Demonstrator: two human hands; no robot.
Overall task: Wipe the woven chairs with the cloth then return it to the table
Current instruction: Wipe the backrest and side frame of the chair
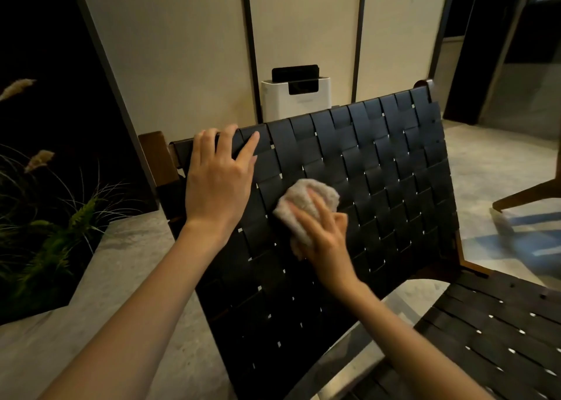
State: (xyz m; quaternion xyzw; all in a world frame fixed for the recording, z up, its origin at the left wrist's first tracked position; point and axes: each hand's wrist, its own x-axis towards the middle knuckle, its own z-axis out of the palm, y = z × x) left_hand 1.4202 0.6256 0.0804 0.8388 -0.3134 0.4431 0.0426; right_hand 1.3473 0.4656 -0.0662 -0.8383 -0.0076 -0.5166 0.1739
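Note:
A chair with a black woven backrest and a dark wooden frame fills the middle of the head view; its woven seat runs to the lower right. My right hand presses a crumpled beige cloth flat against the left-centre of the backrest. My left hand rests on the backrest's upper left corner, fingers spread over the top rail, holding nothing loose.
A white box-shaped appliance stands on the floor behind the chair, against a cream panelled wall. A concrete planter with green grasses sits at the left. A wooden leg of another piece of furniture shows at the right edge.

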